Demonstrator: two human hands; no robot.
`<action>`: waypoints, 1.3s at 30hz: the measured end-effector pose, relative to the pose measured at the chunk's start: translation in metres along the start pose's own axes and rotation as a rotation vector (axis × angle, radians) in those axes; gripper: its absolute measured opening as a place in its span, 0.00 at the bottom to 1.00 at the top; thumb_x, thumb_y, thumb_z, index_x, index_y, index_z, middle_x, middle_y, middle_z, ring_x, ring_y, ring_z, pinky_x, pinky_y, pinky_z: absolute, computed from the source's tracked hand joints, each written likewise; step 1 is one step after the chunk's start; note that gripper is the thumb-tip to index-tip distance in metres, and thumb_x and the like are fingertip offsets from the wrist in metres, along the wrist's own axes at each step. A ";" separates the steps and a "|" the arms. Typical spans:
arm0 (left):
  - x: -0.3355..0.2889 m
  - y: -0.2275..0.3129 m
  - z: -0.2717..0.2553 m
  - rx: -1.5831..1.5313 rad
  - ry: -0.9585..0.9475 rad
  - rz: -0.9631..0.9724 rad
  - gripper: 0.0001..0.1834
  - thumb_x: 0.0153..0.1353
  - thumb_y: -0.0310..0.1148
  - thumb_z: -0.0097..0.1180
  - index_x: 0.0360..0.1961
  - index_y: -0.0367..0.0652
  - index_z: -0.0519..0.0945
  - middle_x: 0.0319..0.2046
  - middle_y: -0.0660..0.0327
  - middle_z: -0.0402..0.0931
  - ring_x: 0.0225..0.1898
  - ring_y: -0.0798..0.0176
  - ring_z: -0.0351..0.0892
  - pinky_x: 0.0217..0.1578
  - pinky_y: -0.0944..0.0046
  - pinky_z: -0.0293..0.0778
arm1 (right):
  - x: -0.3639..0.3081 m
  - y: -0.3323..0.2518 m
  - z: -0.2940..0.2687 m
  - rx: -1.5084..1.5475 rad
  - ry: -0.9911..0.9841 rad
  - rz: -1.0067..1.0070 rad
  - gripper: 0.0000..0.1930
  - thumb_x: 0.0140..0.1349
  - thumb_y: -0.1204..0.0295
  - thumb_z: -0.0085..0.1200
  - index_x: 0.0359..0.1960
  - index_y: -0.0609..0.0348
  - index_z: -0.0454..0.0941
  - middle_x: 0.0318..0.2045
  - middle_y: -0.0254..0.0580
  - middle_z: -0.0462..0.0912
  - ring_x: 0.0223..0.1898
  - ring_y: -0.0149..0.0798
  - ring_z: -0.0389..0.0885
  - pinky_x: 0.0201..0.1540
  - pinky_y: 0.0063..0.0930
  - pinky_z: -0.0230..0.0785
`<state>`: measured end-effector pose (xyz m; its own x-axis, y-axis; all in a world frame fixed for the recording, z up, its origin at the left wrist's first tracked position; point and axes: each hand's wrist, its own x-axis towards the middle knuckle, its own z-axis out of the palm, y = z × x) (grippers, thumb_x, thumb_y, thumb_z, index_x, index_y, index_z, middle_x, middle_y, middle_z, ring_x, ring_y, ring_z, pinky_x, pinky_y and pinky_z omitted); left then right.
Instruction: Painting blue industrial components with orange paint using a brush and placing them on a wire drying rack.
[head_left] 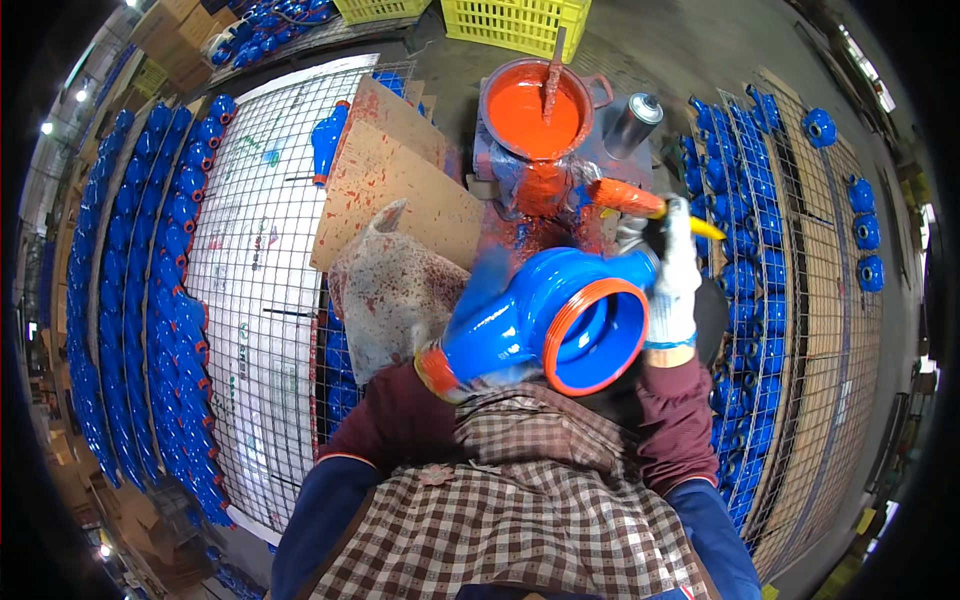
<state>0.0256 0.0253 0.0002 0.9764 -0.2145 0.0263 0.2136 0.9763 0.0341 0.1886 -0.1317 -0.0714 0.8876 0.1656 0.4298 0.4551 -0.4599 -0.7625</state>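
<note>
A glossy blue valve body (500, 335) with branching pipe ends is held up in front of me, tilted. Its wide threaded mouth (597, 337) has an orange-red rim, and the lower left end carries an orange-red band. My left hand (495, 383), gloved and blurred, supports it from the lower left; most of its fingers are hidden. In a white glove with a blue cuff, my right hand (678, 270) grips a paint brush (632, 197) with a yellow handle and a paint-coated orange-red head. The brush is above the valve body's right end.
Ahead stands a pot of orange-red paint (522, 118) with a stirring stick, beside a metal can (634, 124). Paint-spattered cardboard (400, 190) and a stained cloth (395, 280) lie left. Wire racks of blue fittings (185, 340) flank me; yellow crates (515, 22) stand beyond.
</note>
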 end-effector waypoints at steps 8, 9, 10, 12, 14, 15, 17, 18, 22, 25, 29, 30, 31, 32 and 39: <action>-0.007 0.009 -0.008 2.013 0.158 0.338 0.33 0.45 0.35 0.67 0.55 0.43 0.70 0.47 0.55 0.73 0.49 0.54 0.76 0.48 0.57 0.73 | 0.050 -0.091 -0.035 -0.119 -0.341 -0.436 0.12 0.58 0.64 0.64 0.37 0.58 0.82 0.30 0.47 0.82 0.27 0.42 0.81 0.31 0.29 0.72; -0.005 0.007 -0.005 2.246 0.131 0.363 0.33 0.41 0.35 0.67 0.52 0.44 0.71 0.45 0.56 0.72 0.46 0.53 0.75 0.45 0.55 0.74 | 0.051 -0.099 -0.031 -0.105 -0.433 -0.308 0.14 0.59 0.60 0.61 0.37 0.58 0.82 0.29 0.47 0.82 0.27 0.43 0.81 0.31 0.30 0.71; -0.004 0.005 -0.003 2.477 0.099 0.387 0.32 0.38 0.36 0.67 0.49 0.46 0.72 0.43 0.57 0.72 0.44 0.52 0.74 0.41 0.54 0.75 | 0.051 -0.103 -0.027 -0.090 -0.524 -0.178 0.17 0.60 0.56 0.59 0.37 0.58 0.82 0.29 0.48 0.81 0.27 0.44 0.81 0.31 0.31 0.71; -0.004 0.005 -0.003 2.507 0.109 0.376 0.30 0.37 0.35 0.67 0.46 0.47 0.73 0.42 0.60 0.72 0.41 0.53 0.73 0.39 0.52 0.75 | 0.049 -0.098 -0.022 -0.038 -0.588 -0.153 0.20 0.62 0.51 0.55 0.36 0.59 0.81 0.28 0.49 0.81 0.27 0.45 0.81 0.31 0.32 0.71; -0.005 0.009 0.000 2.573 0.088 0.266 0.29 0.41 0.39 0.69 0.46 0.45 0.74 0.42 0.57 0.73 0.41 0.49 0.75 0.38 0.52 0.75 | 0.045 -0.100 -0.024 -0.214 -0.557 -0.310 0.18 0.62 0.53 0.56 0.36 0.57 0.81 0.27 0.48 0.81 0.27 0.46 0.81 0.30 0.34 0.71; -0.006 0.009 -0.002 2.571 0.094 0.266 0.29 0.41 0.39 0.69 0.46 0.45 0.74 0.42 0.57 0.73 0.41 0.49 0.75 0.38 0.52 0.75 | 0.043 -0.103 -0.026 -0.265 -0.514 -0.384 0.18 0.62 0.53 0.55 0.35 0.56 0.81 0.27 0.47 0.81 0.27 0.47 0.81 0.29 0.35 0.70; -0.006 0.009 -0.005 2.551 0.104 0.315 0.31 0.40 0.39 0.70 0.47 0.44 0.74 0.42 0.57 0.73 0.41 0.49 0.75 0.39 0.52 0.74 | 0.040 -0.109 -0.030 -0.277 -0.513 -0.374 0.16 0.61 0.55 0.57 0.35 0.56 0.82 0.27 0.46 0.81 0.26 0.46 0.80 0.28 0.33 0.70; -0.006 0.009 -0.006 2.551 0.110 0.317 0.31 0.40 0.39 0.70 0.47 0.44 0.74 0.42 0.57 0.73 0.41 0.49 0.75 0.39 0.52 0.74 | 0.039 -0.111 -0.032 -0.288 -0.506 -0.365 0.13 0.61 0.58 0.59 0.34 0.55 0.82 0.26 0.45 0.81 0.26 0.45 0.80 0.28 0.32 0.70; -0.007 0.011 -0.020 2.382 0.211 0.398 0.37 0.35 0.38 0.73 0.50 0.45 0.72 0.45 0.54 0.72 0.46 0.47 0.74 0.44 0.52 0.74 | 0.028 -0.113 -0.049 -0.300 -0.342 -0.629 0.08 0.58 0.65 0.63 0.33 0.54 0.82 0.26 0.42 0.81 0.24 0.42 0.79 0.28 0.28 0.69; -0.015 0.017 -0.031 2.129 0.241 0.456 0.41 0.34 0.37 0.75 0.53 0.44 0.70 0.47 0.54 0.71 0.49 0.51 0.74 0.48 0.54 0.73 | 0.019 -0.116 -0.062 0.170 -0.476 -0.300 0.08 0.50 0.75 0.68 0.32 0.55 0.82 0.27 0.38 0.81 0.28 0.36 0.79 0.33 0.24 0.70; -0.025 0.016 -0.037 1.547 0.220 0.368 0.51 0.33 0.32 0.76 0.61 0.41 0.62 0.50 0.57 0.69 0.52 0.60 0.73 0.54 0.60 0.69 | 0.001 -0.094 -0.066 0.469 -0.266 -0.319 0.09 0.49 0.80 0.64 0.32 0.59 0.79 0.32 0.44 0.80 0.36 0.41 0.79 0.39 0.35 0.73; -0.028 0.015 -0.038 1.255 0.205 0.308 0.53 0.33 0.31 0.75 0.63 0.41 0.60 0.51 0.57 0.69 0.53 0.60 0.72 0.54 0.61 0.69 | 0.000 -0.079 -0.062 0.514 -0.230 -0.343 0.08 0.52 0.79 0.60 0.34 0.60 0.76 0.35 0.44 0.79 0.35 0.40 0.78 0.39 0.33 0.72; -0.031 0.017 -0.046 1.160 0.183 0.294 0.56 0.33 0.35 0.75 0.66 0.42 0.59 0.57 0.56 0.67 0.54 0.57 0.73 0.57 0.56 0.69 | -0.003 -0.072 -0.053 0.644 -0.179 -0.240 0.08 0.54 0.78 0.59 0.35 0.60 0.74 0.35 0.44 0.78 0.35 0.39 0.77 0.39 0.31 0.71; -0.032 0.013 -0.049 1.167 0.180 0.289 0.56 0.33 0.35 0.75 0.66 0.42 0.59 0.57 0.56 0.67 0.54 0.57 0.73 0.57 0.56 0.69 | -0.007 -0.069 -0.044 0.772 -0.125 -0.136 0.08 0.56 0.76 0.57 0.36 0.60 0.73 0.36 0.43 0.77 0.35 0.38 0.76 0.39 0.29 0.70; -0.009 -0.035 -0.049 0.049 -0.279 0.158 0.48 0.43 0.61 0.71 0.59 0.42 0.67 0.52 0.51 0.70 0.42 0.41 0.75 0.39 0.54 0.78 | -0.033 -0.071 0.007 1.899 -0.570 0.859 0.12 0.70 0.67 0.48 0.51 0.58 0.73 0.50 0.49 0.78 0.52 0.47 0.77 0.58 0.43 0.69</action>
<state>0.0109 -0.0051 -0.0506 0.9490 -0.0666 0.3081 0.0519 0.9971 0.0557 0.1277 -0.0986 -0.0343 0.6137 0.7866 -0.0683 -0.7770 0.5863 -0.2292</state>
